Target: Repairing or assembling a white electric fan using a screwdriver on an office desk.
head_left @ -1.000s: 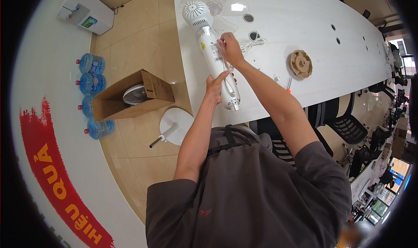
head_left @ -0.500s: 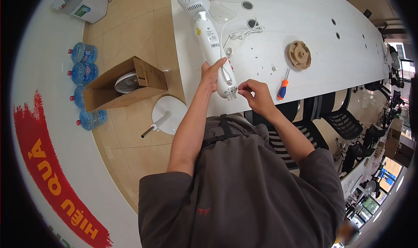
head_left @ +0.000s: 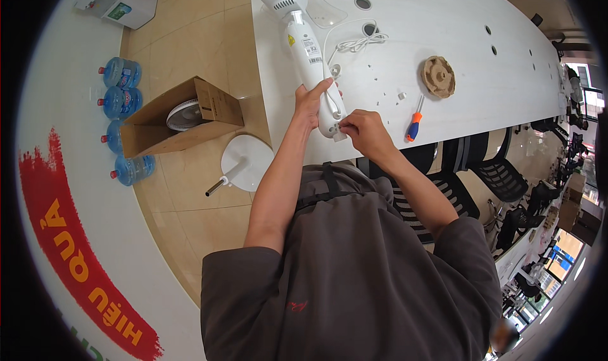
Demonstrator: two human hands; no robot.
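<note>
While the left hand (head_left: pixel 310 104) clasps the fan body (head_left: pixel 306 62), the right hand (head_left: pixel 367 132) curls, grip unclear.

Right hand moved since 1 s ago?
Yes: relative to the topmost tabletop hole, the right hand has moved down and slightly right, to the lower end of the white fan body.

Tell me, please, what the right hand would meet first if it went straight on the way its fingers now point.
The right hand would most likely meet the near end of the fan; its fingertips are right by it, though whether they touch is unclear.
</note>
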